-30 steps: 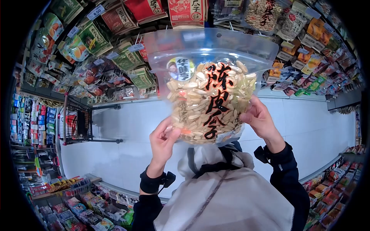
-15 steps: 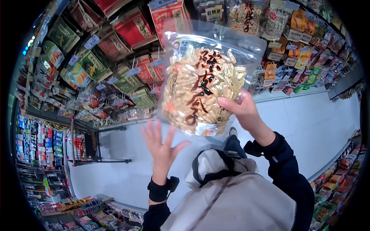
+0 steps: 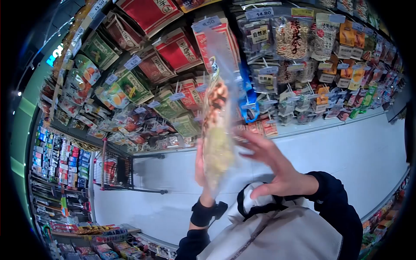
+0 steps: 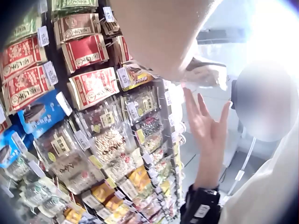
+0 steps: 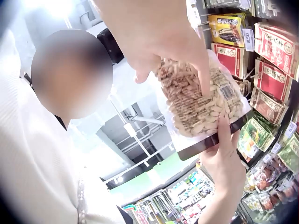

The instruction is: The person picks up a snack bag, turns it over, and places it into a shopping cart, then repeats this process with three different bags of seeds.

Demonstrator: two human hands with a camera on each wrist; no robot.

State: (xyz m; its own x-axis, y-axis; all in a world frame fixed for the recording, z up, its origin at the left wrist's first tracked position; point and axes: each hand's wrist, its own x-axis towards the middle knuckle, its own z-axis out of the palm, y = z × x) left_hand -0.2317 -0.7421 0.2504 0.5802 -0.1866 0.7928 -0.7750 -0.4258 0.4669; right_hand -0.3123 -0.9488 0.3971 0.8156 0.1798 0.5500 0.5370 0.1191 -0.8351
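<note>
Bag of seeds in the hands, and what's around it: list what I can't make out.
- Bag of seeds, front lettering: head view, edge-on and blurred.
- Small print near the barcode: right wrist view, too small and blurred.
- Left hand, fingers beyond the thumb: right wrist view, mostly hidden by the bag.
- Red thing in the shopping cart: head view, small, behind wire.

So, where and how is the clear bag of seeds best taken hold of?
Take the bag probably by its seed-filled middle, above the left grip, coming from the right and pinching both broad sides. In the head view it is edge-on, so its profile is narrow; the left grip holds one side, the right grip is open opposite.
</note>
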